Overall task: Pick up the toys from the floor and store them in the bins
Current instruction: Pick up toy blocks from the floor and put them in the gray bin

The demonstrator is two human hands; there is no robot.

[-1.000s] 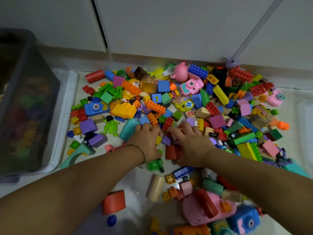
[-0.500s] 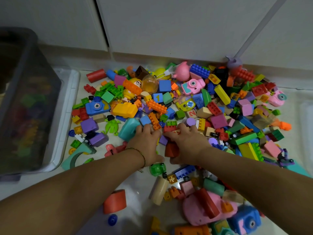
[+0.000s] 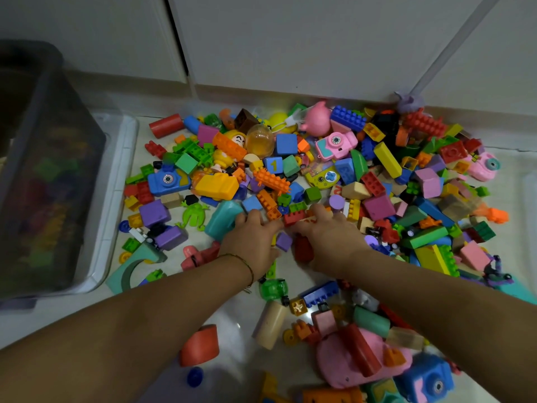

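Observation:
A big heap of toys [image 3: 319,175] covers the floor: coloured building bricks, foam blocks, toy cameras and a pink pig. My left hand [image 3: 250,242] lies palm down at the near edge of the heap, fingers curled over blocks beside a teal block [image 3: 223,219]. My right hand [image 3: 328,242] is close beside it, with fingers curled over a red brick [image 3: 293,218]. A purple cube [image 3: 283,241] and a red block [image 3: 303,251] sit cupped between the two hands. At the far left stands a dark see-through bin [image 3: 52,170] with toys inside.
The bin rests on a white lid [image 3: 116,199]. White cabinet doors [image 3: 290,39] close off the back. More toys lie near me: a pink toy [image 3: 348,362], a beige cylinder [image 3: 270,327], a red block [image 3: 200,344] and a blue toy camera [image 3: 427,379].
Both hands have stayed on the same patch of the heap. Their fingers have reached slightly further over the blocks and drawn together around the purple cube and red block.

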